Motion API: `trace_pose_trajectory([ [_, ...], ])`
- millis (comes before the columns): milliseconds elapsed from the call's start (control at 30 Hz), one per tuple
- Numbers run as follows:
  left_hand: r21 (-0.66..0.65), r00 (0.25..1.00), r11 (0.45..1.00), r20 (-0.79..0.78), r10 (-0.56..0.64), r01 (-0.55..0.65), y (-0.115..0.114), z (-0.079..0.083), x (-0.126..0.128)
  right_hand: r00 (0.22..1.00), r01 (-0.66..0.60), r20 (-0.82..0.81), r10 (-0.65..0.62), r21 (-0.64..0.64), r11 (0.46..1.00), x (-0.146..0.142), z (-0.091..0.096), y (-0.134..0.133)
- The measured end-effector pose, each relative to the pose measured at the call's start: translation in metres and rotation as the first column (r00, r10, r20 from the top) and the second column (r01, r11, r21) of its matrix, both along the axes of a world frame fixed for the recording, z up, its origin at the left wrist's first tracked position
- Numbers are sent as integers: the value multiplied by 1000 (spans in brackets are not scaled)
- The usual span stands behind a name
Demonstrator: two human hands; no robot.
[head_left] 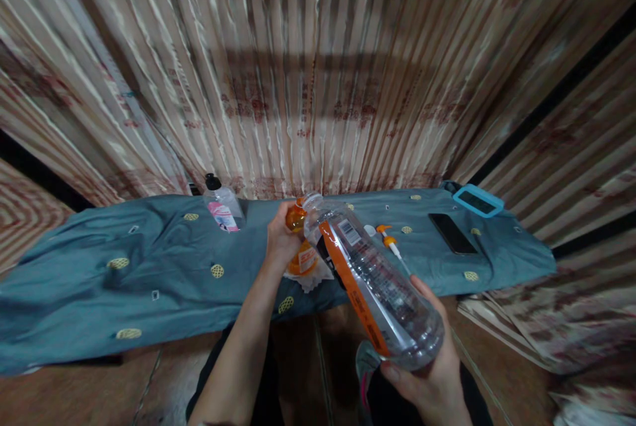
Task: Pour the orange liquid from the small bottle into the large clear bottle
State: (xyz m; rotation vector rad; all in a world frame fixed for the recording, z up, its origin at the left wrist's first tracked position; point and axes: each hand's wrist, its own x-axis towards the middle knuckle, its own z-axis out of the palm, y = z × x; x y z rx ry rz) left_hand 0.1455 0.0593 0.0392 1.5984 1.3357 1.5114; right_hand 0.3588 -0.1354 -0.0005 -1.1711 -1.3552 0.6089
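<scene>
Bottles: three are showing, one big bottle, one orange bottle, one black-capped bottle
Hands: two are showing, left hand, right hand
Pump: one is showing
Phone: one is showing
Blue-rimmed device: one is showing
White disc: one is showing
Pale sheet: one is showing

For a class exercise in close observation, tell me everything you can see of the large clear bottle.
The large clear bottle looks like thin, see-through plastic, with a broad body and sloping shoulder. Its label shows an orange strip, black areas and a white barcode. It slants above the near edge of the teal cloth; the right hand grips it near the base. Its neck is beside the amber bottle; contact there is unclear, as is any liquid inside.
</scene>
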Motion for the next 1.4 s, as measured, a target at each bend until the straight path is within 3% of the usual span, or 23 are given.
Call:
trace_pose_trajectory([
  [200, 34, 999, 999, 35, -17, 16, 4, -6, 1, 1000, 10, -12, -10, 7, 1000, -7, 3, -4],
  [400, 36, 999, 999, 42, 6, -8, 7, -9, 1, 984, 62, -153, -86, -157, 986, -19, 9, -7],
  [567, 27, 996, 1000, 86, -11, 9, 6, -8, 1, 991, -53, -131, 42, -79, 995, -12, 2, -6],
  [800, 13, 997, 1000, 79, -14, 13, 6, -8, 1, 977, -111, -194, 91, -94, 989, -5, 2, -8],
  [1000, 12, 997, 1000, 78, -11, 10, 5, -7, 2, 990, -65, -132, 45, -151, 986, -9, 12, -11],
  [1167, 16, 996, 1000, 87, -6, 5, 5, -8, 2, 999, -22, 30, 23, -33, 999, -6, 6, -6],
  [1300, 19, 996, 1000, 85, -6, 4, 5, -9, 1, 998, -32, 62, 32, 8, 999, -8, 9, -6],
  [1400, 23, 997, 1000, 82, 9, -11, 5, -8, 2, 1000, 11, 22, -10, -47, 999, -18, 18, -10],
])
